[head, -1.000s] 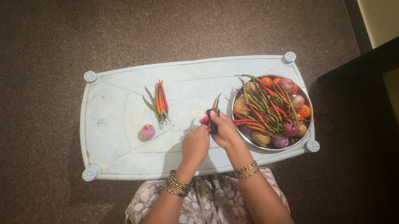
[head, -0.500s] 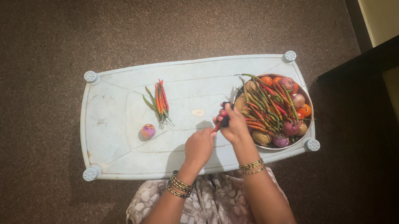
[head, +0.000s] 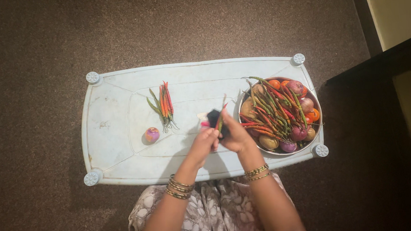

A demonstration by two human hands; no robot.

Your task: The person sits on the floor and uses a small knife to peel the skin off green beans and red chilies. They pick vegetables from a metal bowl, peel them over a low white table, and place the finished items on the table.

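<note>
Both hands meet just left of the steel bowl (head: 317, 108), over the pale blue surface (head: 120, 146). The right hand (head: 236, 135) is clenched around a small dark tool (head: 213, 116) (scissors or a cutter, too small to tell which) together with a thin chili (head: 221, 111) whose tip sticks up toward the far edge. The left hand (head: 203, 145) pinches the same chili from the near side, its fingertips touching the right hand.

The main risk, as I judge it, is to the left fingertips: they sit right against the tool, so a hasty snip could nick them. The chili is slim and could also slip from the pinch and drop onto the surface or the dark floor (head: 39, 53).

Well left of the bowl lies a small bundle of chilies (head: 164, 105), and a little nearer than that, a round purple onion (head: 152, 135) that a passing wrist could set rolling. The bowl is heaped with chilies, onions and tomatoes, and it sits close to the surface's right edge, so an elbow nudge might tip it.
</note>
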